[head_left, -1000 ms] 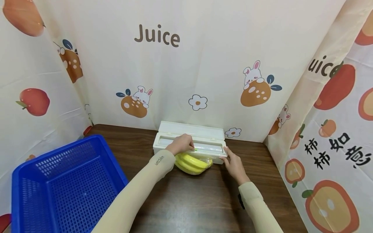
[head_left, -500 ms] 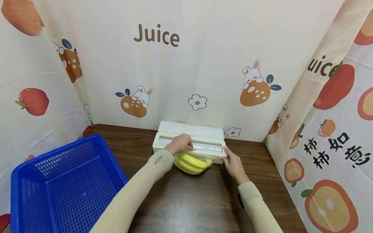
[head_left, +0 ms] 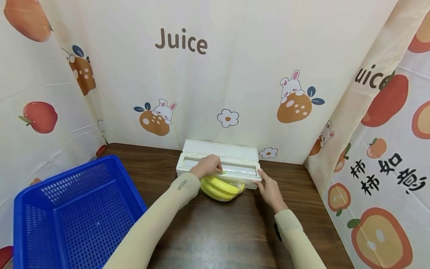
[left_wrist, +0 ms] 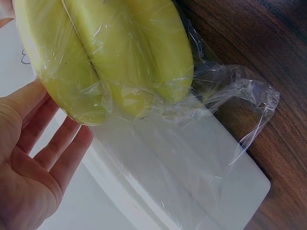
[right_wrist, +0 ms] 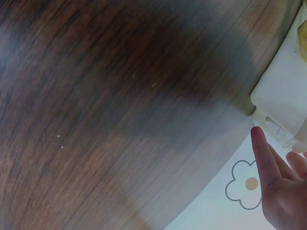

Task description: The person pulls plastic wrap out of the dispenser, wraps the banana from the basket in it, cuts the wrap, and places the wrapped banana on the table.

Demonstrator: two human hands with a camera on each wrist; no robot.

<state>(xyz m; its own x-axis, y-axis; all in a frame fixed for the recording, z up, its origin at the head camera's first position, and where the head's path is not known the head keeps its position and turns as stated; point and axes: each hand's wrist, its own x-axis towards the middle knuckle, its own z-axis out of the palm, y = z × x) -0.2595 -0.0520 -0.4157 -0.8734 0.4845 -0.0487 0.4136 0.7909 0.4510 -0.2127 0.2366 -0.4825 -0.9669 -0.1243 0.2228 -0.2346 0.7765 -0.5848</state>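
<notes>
L hand (head_left: 208, 166): fingers curled, apparently pinching green tab (head_left: 224, 172) on box (head_left: 235, 162); fingertips partly hidden. R hand (head_left: 270, 190): thumb & fingers grip box's R end. Bananas (head_left: 220, 189) just in front of box, under film (left_wrist: 256, 91). Done: lid (head_left: 220, 149) up, bananas covered. Left, I judge: cutting film, apparently unsevered. Blue bin (head_left: 67, 176) at L.

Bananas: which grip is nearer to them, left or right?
Left: the left grip is close beside the bananas, just above them in the head view; the right grip is farther, at the right end of the white box.
</notes>
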